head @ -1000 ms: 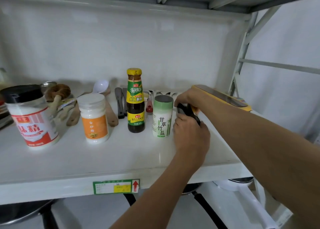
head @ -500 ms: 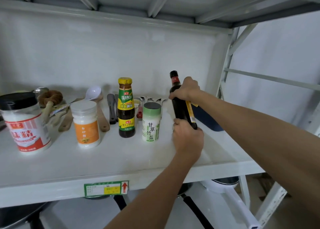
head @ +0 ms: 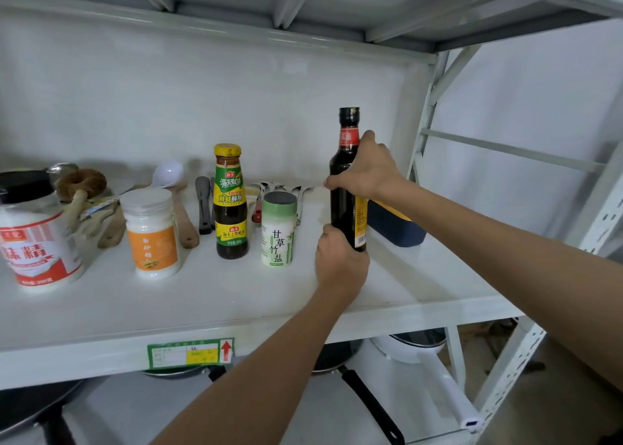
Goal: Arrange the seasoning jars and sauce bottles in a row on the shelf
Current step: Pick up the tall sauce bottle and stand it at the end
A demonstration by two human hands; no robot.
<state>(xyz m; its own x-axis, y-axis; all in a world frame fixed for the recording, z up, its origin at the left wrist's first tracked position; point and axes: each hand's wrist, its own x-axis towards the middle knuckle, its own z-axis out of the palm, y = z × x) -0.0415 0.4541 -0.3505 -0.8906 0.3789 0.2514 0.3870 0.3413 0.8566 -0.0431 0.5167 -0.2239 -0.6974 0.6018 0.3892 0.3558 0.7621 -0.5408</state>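
A tall dark sauce bottle (head: 343, 208) stands upright at the right end of a row on the white shelf (head: 209, 296). My right hand (head: 367, 169) grips its shoulder and my left hand (head: 338, 259) holds its base. To its left stand a green-and-white salt jar (head: 278, 228), a brown oyster sauce bottle with a yellow cap (head: 231, 205), a white jar with an orange label (head: 151, 234) and a big black-lidded jar with a red label (head: 35, 232).
Spoons, spatulas and a round brush (head: 81, 183) lie behind the jars. A dark blue box with a yellow edge (head: 397, 228) sits right behind the tall bottle. Pans and a white pot (head: 414, 350) rest on the shelf below.
The tall dark bottle went from lying low in both hands to tilted, then upright next to the salt jar. My right hand slid up to its shoulder.
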